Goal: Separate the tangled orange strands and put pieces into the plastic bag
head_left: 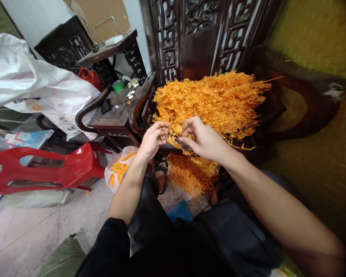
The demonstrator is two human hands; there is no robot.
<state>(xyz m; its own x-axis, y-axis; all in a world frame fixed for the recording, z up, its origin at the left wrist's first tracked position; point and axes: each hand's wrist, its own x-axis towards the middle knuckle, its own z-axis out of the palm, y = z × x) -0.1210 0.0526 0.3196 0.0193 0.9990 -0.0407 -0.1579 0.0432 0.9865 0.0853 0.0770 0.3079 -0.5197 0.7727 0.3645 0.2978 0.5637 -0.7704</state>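
Observation:
An orange, branching plastic-looking sprig [175, 141] hangs between my two hands, in front of a large heap. My left hand [153, 141] has its fingers curled in a pinch at the sprig's left end. From the other side my right hand [203, 139] pinches the sprig between thumb and fingers. Just behind them a thick heap of orange sprigs [210, 102] covers the seat of a dark carved wooden chair [167, 42]. More orange sprigs [192, 173] lie on the floor between my feet.
A white bag of orange pieces [108, 177] stands on the floor at left, near a red plastic chair [83, 165]. Green tape [118, 85] sits on a dark side table [113, 115]. Large white sacks [46, 82] fill the upper left. Blue plastic [181, 211] lies below.

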